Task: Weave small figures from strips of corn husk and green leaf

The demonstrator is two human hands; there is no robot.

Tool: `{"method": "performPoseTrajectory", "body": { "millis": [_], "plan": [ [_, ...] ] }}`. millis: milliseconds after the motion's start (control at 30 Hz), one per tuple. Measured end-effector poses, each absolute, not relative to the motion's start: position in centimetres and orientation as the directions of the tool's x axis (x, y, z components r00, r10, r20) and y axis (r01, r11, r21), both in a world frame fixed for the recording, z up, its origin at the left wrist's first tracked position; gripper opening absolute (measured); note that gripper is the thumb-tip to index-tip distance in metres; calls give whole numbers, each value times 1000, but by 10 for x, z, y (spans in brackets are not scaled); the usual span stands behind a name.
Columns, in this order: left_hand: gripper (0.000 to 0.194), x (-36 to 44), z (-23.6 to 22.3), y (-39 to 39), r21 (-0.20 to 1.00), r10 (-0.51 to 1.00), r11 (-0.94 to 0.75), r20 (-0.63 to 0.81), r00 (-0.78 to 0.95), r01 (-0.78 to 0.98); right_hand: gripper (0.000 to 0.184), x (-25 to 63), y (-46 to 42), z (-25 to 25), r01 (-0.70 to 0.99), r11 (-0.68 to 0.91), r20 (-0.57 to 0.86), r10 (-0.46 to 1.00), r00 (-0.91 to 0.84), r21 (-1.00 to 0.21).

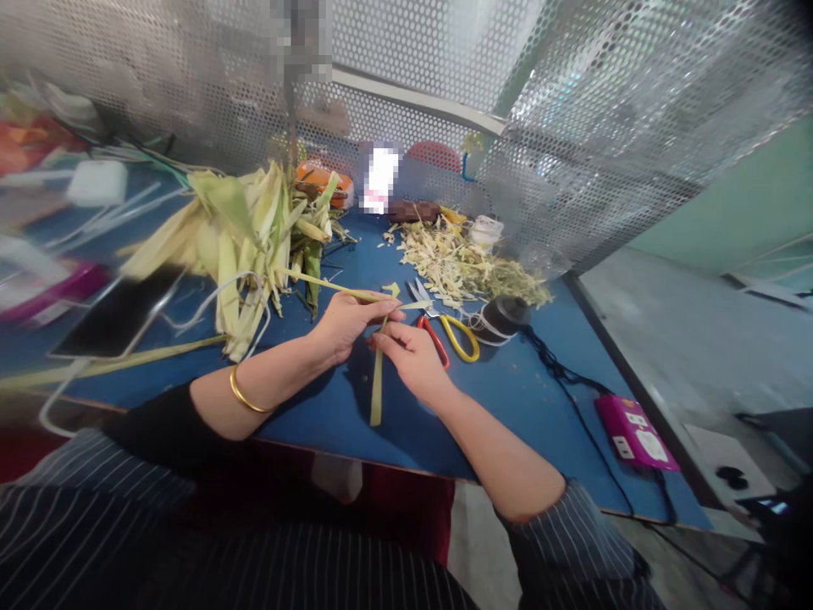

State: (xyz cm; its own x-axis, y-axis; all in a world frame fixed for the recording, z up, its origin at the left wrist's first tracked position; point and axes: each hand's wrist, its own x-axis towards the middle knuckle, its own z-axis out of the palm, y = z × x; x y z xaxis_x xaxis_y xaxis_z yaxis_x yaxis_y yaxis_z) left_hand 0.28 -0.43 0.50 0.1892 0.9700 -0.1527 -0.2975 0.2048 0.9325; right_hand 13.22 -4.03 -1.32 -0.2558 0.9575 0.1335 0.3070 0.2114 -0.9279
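Note:
Pale green strips of corn husk (377,394) cross between my two hands over the blue table. My left hand (346,322) pinches them, with one long strip running out to the left and short ends poking up and to the right. From the other side my right hand (414,357) closes its fingertips on the strip that hangs down toward the table's front edge. The fingers cover the crossing itself. Just right of the hands lie scissors (468,339) with one red and one yellow handle, blades parted. A dark spool of cord (503,318) stands beside them.
A heap of corn husks (254,229) lies at left, near a phone (118,313) with a white cable. Husk scraps (445,258) are piled at the back. A magenta power strip (637,434) sits at right. Perforated sheeting (419,93) walls the far side.

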Motion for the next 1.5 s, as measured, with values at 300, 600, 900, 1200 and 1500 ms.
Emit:
{"method": "performPoseTrajectory", "body": {
  "millis": [300,600,900,1200,1500],
  "plan": [
    [16,-6,7,3,872,923,331,-219,317,-361,26,151,-37,5,672,380,513,859,-1,-636],
    [19,-5,13,-2,919,930,310,-241,277,-242,23,165,-21,-1,796,465,550,809,-205,-388],
    [14,-1,-1,5,966,972,196,-169,160,-169,26,156,-33,4,839,428,427,863,-270,-336],
    [30,-8,5,4,917,893,325,-218,394,-230,26,175,-15,1,660,314,419,908,2,-682],
    [24,-9,7,-3,968,874,234,-171,454,-85,15,180,-4,-4,703,557,511,800,-313,-441]
  ]
}}
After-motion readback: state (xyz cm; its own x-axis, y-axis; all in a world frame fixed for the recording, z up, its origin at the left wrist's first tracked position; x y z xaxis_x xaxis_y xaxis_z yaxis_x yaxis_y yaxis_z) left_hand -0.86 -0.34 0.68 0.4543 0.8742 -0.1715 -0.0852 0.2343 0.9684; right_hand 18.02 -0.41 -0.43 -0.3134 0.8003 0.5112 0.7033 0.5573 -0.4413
